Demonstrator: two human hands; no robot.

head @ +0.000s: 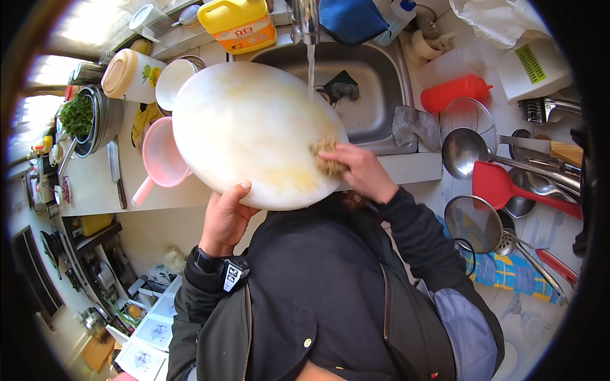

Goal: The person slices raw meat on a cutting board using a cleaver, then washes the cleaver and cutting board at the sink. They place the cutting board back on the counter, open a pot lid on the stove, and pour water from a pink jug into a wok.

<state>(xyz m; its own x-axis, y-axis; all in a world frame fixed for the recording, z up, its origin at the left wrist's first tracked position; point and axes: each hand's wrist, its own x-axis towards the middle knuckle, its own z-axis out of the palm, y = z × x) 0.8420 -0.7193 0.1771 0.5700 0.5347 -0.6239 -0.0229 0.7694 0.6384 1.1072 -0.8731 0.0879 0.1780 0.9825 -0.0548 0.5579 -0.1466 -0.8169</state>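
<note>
A large round white cutting board [248, 128] with yellowish stains leans tilted over the front left of a stainless steel sink [376, 128]. My left hand [226, 216] grips its lower edge, thumb on top of the face. In my right hand [360, 166] is a tan fibrous scrubber [329, 155], pressed against the board's right side. Water [311, 71] runs from the faucet [307, 21] and meets the board near its upper right edge. A dark green scouring pad and a steel wool ball [343, 90] lie in the sink.
Left of the board are a pink plastic dipper [164, 152], a kitchen knife [114, 164] and a pot with leafy greens [78, 116]. A yellow detergent jug [238, 26] stands behind. At right hang a ladle [464, 147], a red spatula [495, 185] and strainers; a red squeeze bottle [452, 93] lies nearby.
</note>
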